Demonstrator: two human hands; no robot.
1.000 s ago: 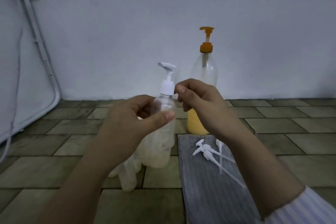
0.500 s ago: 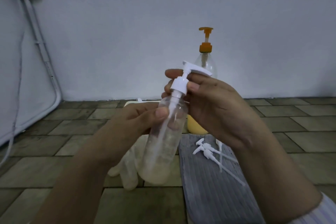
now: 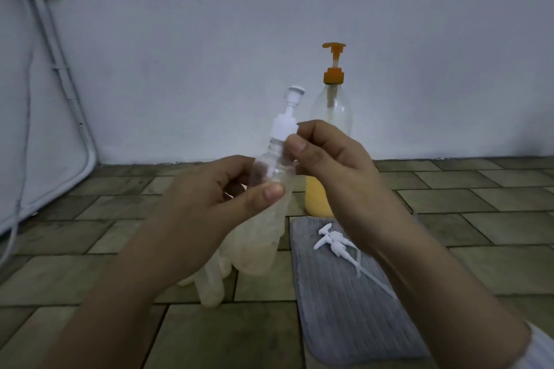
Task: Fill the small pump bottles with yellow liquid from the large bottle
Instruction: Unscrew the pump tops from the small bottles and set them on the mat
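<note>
My left hand [image 3: 215,198] grips a small clear pump bottle [image 3: 266,219] by its upper body and holds it tilted above the floor; pale liquid fills its lower part. A white pump head [image 3: 286,118] sits on the bottle's neck. My right hand [image 3: 326,159] pinches the white collar of that pump with thumb and fingertips. Behind my right hand stands the large clear bottle [image 3: 329,111] with an orange pump, yellow liquid [image 3: 314,195] low inside it.
A grey ribbed cloth [image 3: 344,308] lies on the tiled floor at the right with loose white pump heads [image 3: 335,244] on it. More small clear bottles [image 3: 209,284] lie under the held one. A white wall stands behind, and a pipe with a cable runs down at the left.
The pump nozzle has turned from pointing right to pointing away from me. My right hand has shifted from wrapping the pump to pinching its collar. The bottle stays held in my left hand.
</note>
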